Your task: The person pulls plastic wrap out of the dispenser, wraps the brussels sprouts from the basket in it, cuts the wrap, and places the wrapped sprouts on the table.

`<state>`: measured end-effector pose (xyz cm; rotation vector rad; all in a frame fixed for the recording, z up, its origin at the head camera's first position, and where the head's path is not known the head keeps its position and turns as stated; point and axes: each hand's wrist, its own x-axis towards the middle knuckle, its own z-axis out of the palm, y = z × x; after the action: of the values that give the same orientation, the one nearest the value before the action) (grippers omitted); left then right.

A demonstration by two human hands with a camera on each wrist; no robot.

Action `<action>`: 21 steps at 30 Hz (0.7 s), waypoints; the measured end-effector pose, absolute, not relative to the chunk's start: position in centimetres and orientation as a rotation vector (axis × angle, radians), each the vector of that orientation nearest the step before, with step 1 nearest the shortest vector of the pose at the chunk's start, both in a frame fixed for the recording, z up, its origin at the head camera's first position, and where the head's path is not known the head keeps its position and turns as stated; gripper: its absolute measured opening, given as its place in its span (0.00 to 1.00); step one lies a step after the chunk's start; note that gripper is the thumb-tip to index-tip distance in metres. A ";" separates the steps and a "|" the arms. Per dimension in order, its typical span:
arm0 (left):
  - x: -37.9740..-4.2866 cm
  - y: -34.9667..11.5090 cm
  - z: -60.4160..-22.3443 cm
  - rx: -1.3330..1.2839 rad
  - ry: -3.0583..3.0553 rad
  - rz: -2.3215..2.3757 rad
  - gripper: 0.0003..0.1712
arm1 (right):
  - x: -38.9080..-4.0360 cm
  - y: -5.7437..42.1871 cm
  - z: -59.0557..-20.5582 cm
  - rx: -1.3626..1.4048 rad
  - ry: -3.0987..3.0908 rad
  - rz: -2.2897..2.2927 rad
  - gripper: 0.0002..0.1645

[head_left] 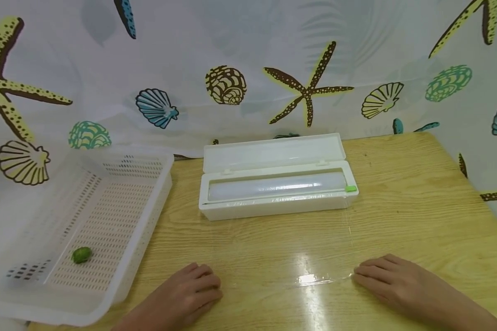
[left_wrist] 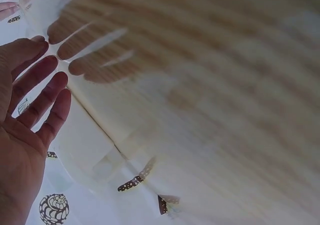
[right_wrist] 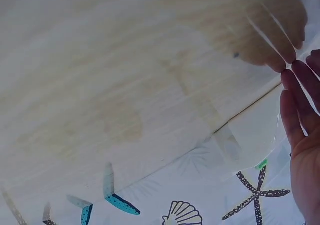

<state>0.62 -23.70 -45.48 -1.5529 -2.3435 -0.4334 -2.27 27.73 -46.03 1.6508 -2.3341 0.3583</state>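
Pinching clear film (head_left: 281,246) by its near edge with the left hand (head_left: 186,294) and right hand (head_left: 391,280). Stretched over the counter (head_left: 418,193) between both hands, reaching ahead of them to an open white box (head_left: 273,209). Flanked, left of the left hand, by a white basket (head_left: 112,216) holding a green object (head_left: 82,255).

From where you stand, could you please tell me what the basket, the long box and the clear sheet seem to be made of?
Basket: probably satin white plastic, judging by its moulded slots. Long box: likely smooth white plastic, given its even colour and rounded corners. Clear sheet: apparently thin, glossy plastic film, transparent with bright glints.
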 end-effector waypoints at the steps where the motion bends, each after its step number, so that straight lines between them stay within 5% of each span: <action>1: 0.6 -23.7 -45.5 -1.555 -2.335 -0.427 0.27 | -2.2 27.9 -46.0 1.666 -2.330 0.338 0.44; 5: 0.7 -23.5 -45.5 -1.538 -2.327 -0.393 0.29 | -2.1 28.2 -45.9 1.710 -2.307 0.246 0.44; 10: 0.8 -23.3 -45.3 -1.517 -2.336 -0.365 0.29 | -2.4 28.2 -45.9 1.667 -2.277 0.299 0.26; 21: 1.1 -23.8 -44.5 -1.456 -2.367 -0.427 0.26 | -3.8 27.8 -45.5 1.502 -2.294 0.556 0.23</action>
<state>1.15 -23.82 -44.53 -1.4564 -2.3666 -0.4268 -3.76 27.82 -45.47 1.5025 -2.2941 0.5564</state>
